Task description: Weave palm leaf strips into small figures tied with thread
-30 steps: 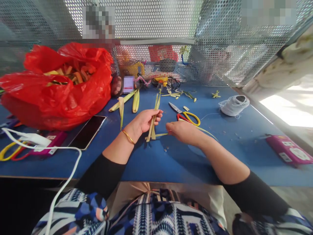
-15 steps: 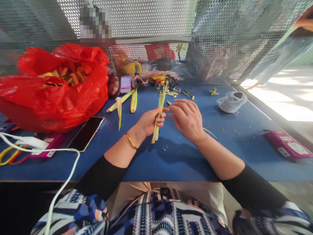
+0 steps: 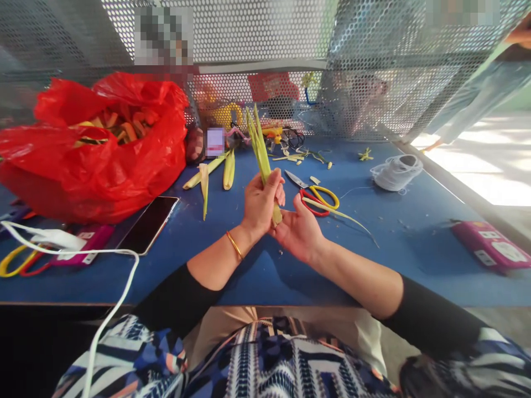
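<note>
My left hand (image 3: 262, 202) is wrapped round a bundle of pale green leaf strips (image 3: 259, 146), whose pointed tips fan upward and away from me. The bundle's blunt lower end sticks out below the fingers. My right hand (image 3: 302, 228) is palm up, its fingertips touching that lower end, thumb raised and apart from the fingers. Just beyond it lie scissors (image 3: 317, 198) with red and yellow handles, and a long thin strip (image 3: 348, 214) rests across them. Several loose leaf pieces (image 3: 228, 170) lie to the left of the bundle.
A red plastic bag (image 3: 136, 179) of orange-brown pieces stands at left, beside a phone (image 3: 150, 225) and white cable (image 3: 120, 298). A white string roll (image 3: 397, 172) and magenta packet (image 3: 492, 244) are at right. A perforated metal screen (image 3: 257, 33) borders the blue table's back.
My left hand has turned the bundle so its tips spread and lean left. My right hand has moved down and turned palm up against the bundle's base, uncovering the scissors.
</note>
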`<state>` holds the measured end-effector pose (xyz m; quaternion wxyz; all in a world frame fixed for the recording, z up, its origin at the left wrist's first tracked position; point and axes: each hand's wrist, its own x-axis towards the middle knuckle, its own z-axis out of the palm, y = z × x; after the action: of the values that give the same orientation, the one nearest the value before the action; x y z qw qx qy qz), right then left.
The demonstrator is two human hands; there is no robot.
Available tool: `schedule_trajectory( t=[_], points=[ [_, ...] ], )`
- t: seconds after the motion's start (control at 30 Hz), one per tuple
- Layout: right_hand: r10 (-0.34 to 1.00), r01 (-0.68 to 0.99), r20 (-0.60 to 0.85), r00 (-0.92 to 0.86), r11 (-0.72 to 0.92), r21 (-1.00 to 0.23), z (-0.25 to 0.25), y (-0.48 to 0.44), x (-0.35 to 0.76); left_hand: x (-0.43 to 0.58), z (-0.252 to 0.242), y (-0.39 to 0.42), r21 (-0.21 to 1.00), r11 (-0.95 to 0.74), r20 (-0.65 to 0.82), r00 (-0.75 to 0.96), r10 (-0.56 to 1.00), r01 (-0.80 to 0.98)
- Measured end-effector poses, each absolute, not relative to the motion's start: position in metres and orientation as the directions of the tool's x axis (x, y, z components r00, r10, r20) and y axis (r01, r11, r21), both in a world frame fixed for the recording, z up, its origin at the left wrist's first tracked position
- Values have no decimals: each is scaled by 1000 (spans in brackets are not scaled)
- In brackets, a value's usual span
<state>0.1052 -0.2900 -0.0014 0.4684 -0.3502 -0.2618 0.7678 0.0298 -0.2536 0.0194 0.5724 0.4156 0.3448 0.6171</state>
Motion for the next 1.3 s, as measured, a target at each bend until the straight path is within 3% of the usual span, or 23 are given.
schedule_trajectory(
  t=[0.13,0.27,0.33,0.47,0.53,0.67,0.8,1.03,1.3],
  points=[
    [908,-575,-290,-304,-417,-704,2,-292,105,33,16,-256,911,-66,89,37,995,-408],
    [902,-500,-339,-266,-430,-752,-2,-289,111,28,16,-250,890,21,27,98,995,-455],
    [940,-454,-304,-152,-340,-824,-2,-282,120,25,17,-248,893,101,-34,158,987,-439],
    [993,-240,-31,113,-3,-971,7,-266,143,23,18,-251,919,236,-158,255,954,-315],
    [996,-168,51,71,62,-984,12,-261,152,24,18,-254,946,214,-142,283,948,-243],
    [995,-206,70,-72,54,-977,17,-258,158,25,14,-259,989,106,-59,388,920,-100],
    [999,-266,44,-13,39,-963,20,-255,164,23,11,-255,1000,24,-19,469,883,-4],
    [984,-253,125,127,154,-955,29,-249,175,3,18,-239,984,-53,-51,557,829,170],
    [989,-136,145,28,147,-980,11,-258,149,3,24,-243,970,-123,23,429,903,208]
  ],
)
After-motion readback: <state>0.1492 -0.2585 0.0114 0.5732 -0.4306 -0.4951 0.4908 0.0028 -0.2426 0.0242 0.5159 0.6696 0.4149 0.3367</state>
